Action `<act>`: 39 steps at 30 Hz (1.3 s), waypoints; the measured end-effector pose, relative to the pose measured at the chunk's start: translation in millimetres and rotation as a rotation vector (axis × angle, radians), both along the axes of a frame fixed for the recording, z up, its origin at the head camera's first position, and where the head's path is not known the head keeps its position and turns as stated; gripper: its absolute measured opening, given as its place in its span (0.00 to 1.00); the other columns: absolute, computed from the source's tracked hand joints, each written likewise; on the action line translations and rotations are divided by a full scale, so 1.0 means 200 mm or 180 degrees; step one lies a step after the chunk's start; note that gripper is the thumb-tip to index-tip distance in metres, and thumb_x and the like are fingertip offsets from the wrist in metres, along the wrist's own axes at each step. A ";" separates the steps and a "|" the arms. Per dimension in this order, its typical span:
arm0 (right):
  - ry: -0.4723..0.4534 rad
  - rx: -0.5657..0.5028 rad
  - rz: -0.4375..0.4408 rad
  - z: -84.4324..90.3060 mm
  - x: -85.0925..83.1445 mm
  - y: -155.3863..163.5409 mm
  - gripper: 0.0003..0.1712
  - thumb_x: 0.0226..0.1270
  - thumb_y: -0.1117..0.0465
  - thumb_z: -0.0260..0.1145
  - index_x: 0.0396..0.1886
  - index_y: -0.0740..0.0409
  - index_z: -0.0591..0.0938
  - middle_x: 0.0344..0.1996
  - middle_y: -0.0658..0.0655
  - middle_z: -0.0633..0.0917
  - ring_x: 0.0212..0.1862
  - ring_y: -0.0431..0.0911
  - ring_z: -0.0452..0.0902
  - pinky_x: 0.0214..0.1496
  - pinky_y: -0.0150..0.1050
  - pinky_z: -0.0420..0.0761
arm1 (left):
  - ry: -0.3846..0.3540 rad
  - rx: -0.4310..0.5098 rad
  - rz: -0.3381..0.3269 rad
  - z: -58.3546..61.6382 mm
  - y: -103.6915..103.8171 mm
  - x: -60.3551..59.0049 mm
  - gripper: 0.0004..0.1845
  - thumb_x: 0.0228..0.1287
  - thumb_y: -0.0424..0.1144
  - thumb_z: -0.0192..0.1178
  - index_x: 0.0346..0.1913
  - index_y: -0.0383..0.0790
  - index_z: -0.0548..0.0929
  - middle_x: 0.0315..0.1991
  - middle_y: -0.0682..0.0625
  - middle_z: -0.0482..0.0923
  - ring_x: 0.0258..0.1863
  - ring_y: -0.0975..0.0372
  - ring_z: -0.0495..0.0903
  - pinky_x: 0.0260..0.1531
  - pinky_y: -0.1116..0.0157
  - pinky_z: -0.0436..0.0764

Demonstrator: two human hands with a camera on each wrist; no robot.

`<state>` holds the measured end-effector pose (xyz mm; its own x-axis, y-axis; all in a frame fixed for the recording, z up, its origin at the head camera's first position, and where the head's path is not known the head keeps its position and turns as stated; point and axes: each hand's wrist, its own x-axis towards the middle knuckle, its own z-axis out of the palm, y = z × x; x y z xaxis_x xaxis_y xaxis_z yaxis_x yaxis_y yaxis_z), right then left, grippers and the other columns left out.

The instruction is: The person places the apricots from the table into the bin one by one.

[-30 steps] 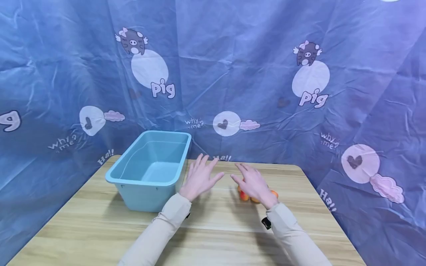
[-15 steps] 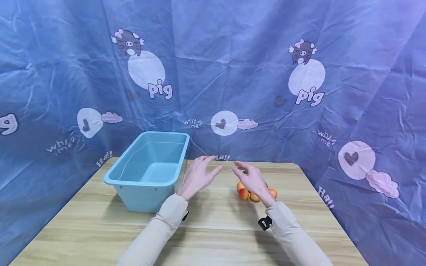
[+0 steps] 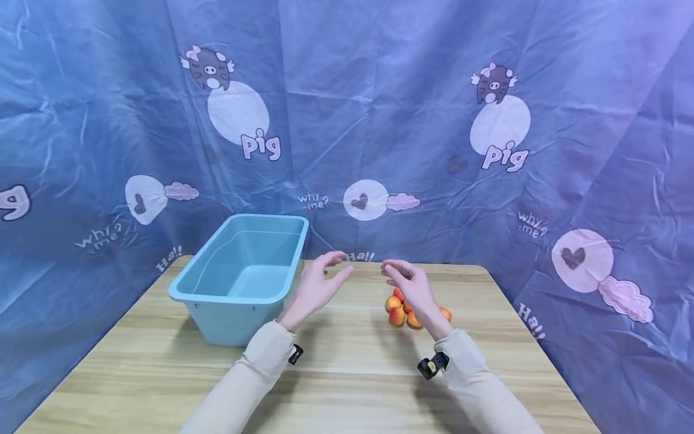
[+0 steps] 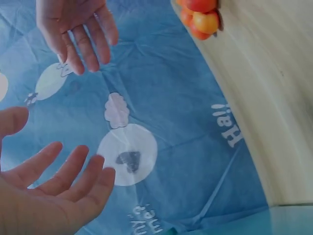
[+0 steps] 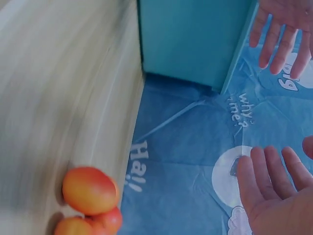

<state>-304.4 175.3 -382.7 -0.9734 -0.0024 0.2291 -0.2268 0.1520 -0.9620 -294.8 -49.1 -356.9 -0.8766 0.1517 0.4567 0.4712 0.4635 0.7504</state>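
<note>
Fruit (image 3: 397, 316), at your one o'clock; tub (image 3: 233, 316), at eleven. Your left hand (image 3: 315, 286), right hand (image 3: 417, 290): raised, empty, relaxed. Step, apparently: pre-grasp; taking fruit would call for lowering the right hand.

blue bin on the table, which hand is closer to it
Left. The left hand is in the air just right of the blue bin; the right hand is farther right, by the red-orange fruits.

Red-and-orange fruits (image 3: 397, 316) — some shading to yellow — a light blue tub (image 3: 225, 322), a pale wood-grained surface (image 3: 135, 386), cream sleeves (image 3: 246, 377), black wristbands (image 3: 296, 354), a blue backdrop (image 3: 336, 66) (printed with grey pigs (image 3: 209, 67), white circles (image 3: 238, 111), pink clouds (image 3: 403, 202)).
</note>
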 end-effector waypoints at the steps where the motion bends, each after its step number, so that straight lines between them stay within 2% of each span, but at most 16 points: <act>1: -0.0026 -0.0122 0.0034 0.01 0.00 0.00 0.20 0.73 0.59 0.61 0.57 0.67 0.78 0.52 0.63 0.84 0.55 0.53 0.81 0.57 0.42 0.81 | 0.0010 0.0065 -0.0038 0.01 -0.01 0.00 0.21 0.64 0.47 0.65 0.57 0.44 0.81 0.52 0.43 0.83 0.55 0.52 0.81 0.53 0.52 0.79; 7: -0.0175 -0.0579 0.0182 0.03 0.01 0.02 0.24 0.73 0.59 0.61 0.60 0.73 0.74 0.53 0.64 0.83 0.49 0.42 0.84 0.55 0.42 0.82 | 0.0132 0.0318 -0.0210 0.08 -0.09 0.07 0.20 0.65 0.43 0.64 0.58 0.44 0.79 0.48 0.46 0.84 0.48 0.57 0.84 0.47 0.56 0.82; 11: -0.0201 -0.0760 0.0265 0.03 0.02 0.05 0.24 0.72 0.59 0.62 0.59 0.73 0.74 0.46 0.55 0.86 0.49 0.43 0.84 0.54 0.41 0.82 | 0.0163 0.0362 -0.0197 0.10 -0.17 0.12 0.19 0.66 0.43 0.64 0.59 0.45 0.79 0.48 0.48 0.83 0.48 0.58 0.84 0.46 0.60 0.82; 14: -0.0255 -0.0821 0.0352 0.03 0.04 0.07 0.23 0.72 0.58 0.62 0.58 0.71 0.75 0.43 0.50 0.86 0.51 0.46 0.84 0.53 0.39 0.82 | 0.0075 0.0458 -0.0207 0.10 -0.23 0.14 0.19 0.66 0.42 0.64 0.58 0.44 0.79 0.48 0.47 0.84 0.48 0.57 0.84 0.46 0.63 0.81; 19: -0.0363 -0.1000 0.0431 0.02 0.06 0.09 0.18 0.73 0.59 0.62 0.55 0.67 0.77 0.41 0.49 0.87 0.52 0.48 0.83 0.52 0.39 0.82 | -0.0086 0.0676 -0.0267 0.08 -0.30 0.15 0.18 0.66 0.41 0.65 0.57 0.42 0.80 0.47 0.44 0.84 0.47 0.58 0.84 0.44 0.68 0.81; 27: -0.0543 -0.1249 0.0455 0.01 0.08 0.13 0.11 0.72 0.61 0.62 0.51 0.57 0.79 0.42 0.49 0.87 0.49 0.45 0.85 0.55 0.41 0.81 | -0.0019 0.0862 -0.0286 0.06 -0.43 0.16 0.17 0.67 0.40 0.63 0.56 0.39 0.80 0.44 0.41 0.82 0.40 0.66 0.84 0.40 0.68 0.81; 29: -0.0565 -0.1253 0.0438 0.00 0.09 0.14 0.12 0.72 0.62 0.62 0.52 0.58 0.79 0.41 0.48 0.87 0.50 0.45 0.85 0.55 0.41 0.81 | 0.0017 0.0889 -0.0266 0.06 -0.46 0.17 0.16 0.67 0.40 0.63 0.55 0.39 0.80 0.43 0.41 0.82 0.39 0.66 0.84 0.38 0.68 0.81; 32: -0.0578 -0.1217 0.0428 0.00 0.09 0.16 0.18 0.72 0.62 0.62 0.58 0.64 0.75 0.41 0.47 0.87 0.50 0.45 0.84 0.56 0.41 0.81 | 0.0081 0.0882 -0.0187 0.06 -0.51 0.17 0.16 0.67 0.40 0.64 0.54 0.39 0.81 0.43 0.41 0.83 0.39 0.67 0.84 0.38 0.70 0.81; 35: -0.0588 -0.1199 0.0426 -0.02 0.09 0.17 0.25 0.72 0.62 0.62 0.63 0.70 0.69 0.41 0.47 0.87 0.49 0.44 0.84 0.56 0.41 0.81 | 0.0201 0.0790 0.0004 0.04 -0.57 0.19 0.14 0.66 0.40 0.65 0.52 0.41 0.82 0.43 0.42 0.84 0.39 0.68 0.84 0.39 0.72 0.80; 39: -0.0648 -0.1154 0.0391 -0.04 0.08 0.21 0.23 0.71 0.63 0.63 0.62 0.66 0.72 0.41 0.45 0.87 0.47 0.41 0.85 0.58 0.40 0.80 | 0.0500 0.0465 0.0476 0.00 -0.63 0.22 0.12 0.64 0.42 0.67 0.49 0.45 0.85 0.43 0.48 0.86 0.41 0.71 0.81 0.44 0.73 0.76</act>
<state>-288.4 218.2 -391.1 -0.9963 -0.0758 0.0398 -0.0222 -0.2202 -0.9752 -251.4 -175.8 -356.4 -0.8009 -0.0518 0.5965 0.5216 0.4290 0.7375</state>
